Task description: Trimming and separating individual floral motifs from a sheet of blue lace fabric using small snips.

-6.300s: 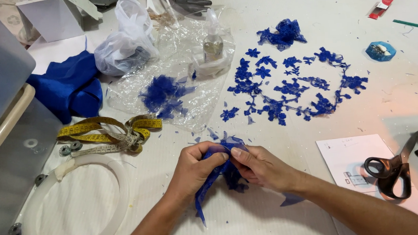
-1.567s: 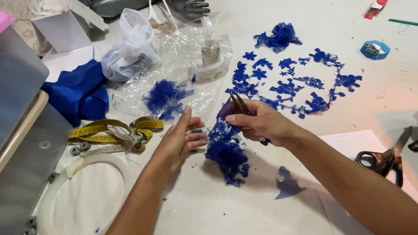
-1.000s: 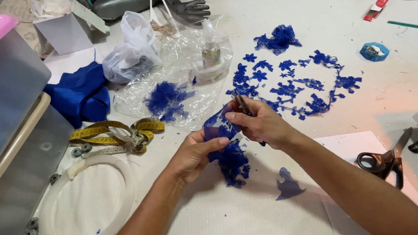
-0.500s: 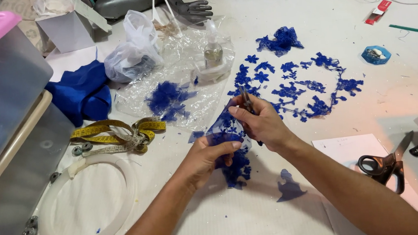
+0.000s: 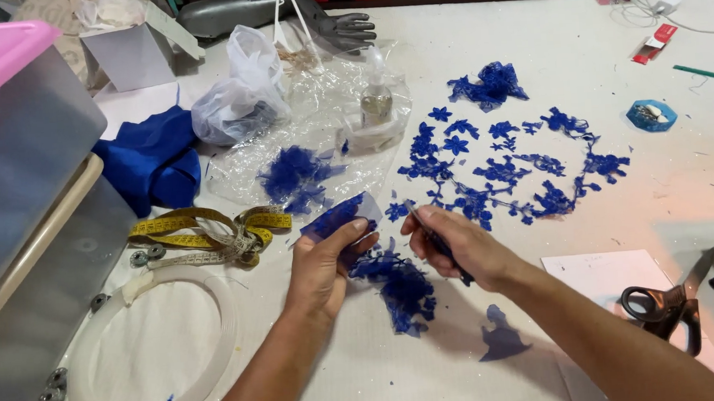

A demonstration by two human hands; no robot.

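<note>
head view: the left hand [image 5: 321,266] holds a strip of blue lace [image 5: 383,278] above the table [image 5: 386,374], fingers closed on its upper end. the right hand [image 5: 454,246] has its grip clamped on a small dark tool [image 5: 442,246], just beside the lace. cut blue lace flowers [image 5: 501,165] lie beyond the hands. black scissors [image 5: 662,305] rest at the right, a white hoop [image 5: 154,349] and yellow tape measure [image 5: 208,229] at the left.

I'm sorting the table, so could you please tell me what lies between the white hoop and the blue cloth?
In the head view, a yellow tape measure lies coiled between the hoop and the cloth, with small metal discs beside it.
</note>
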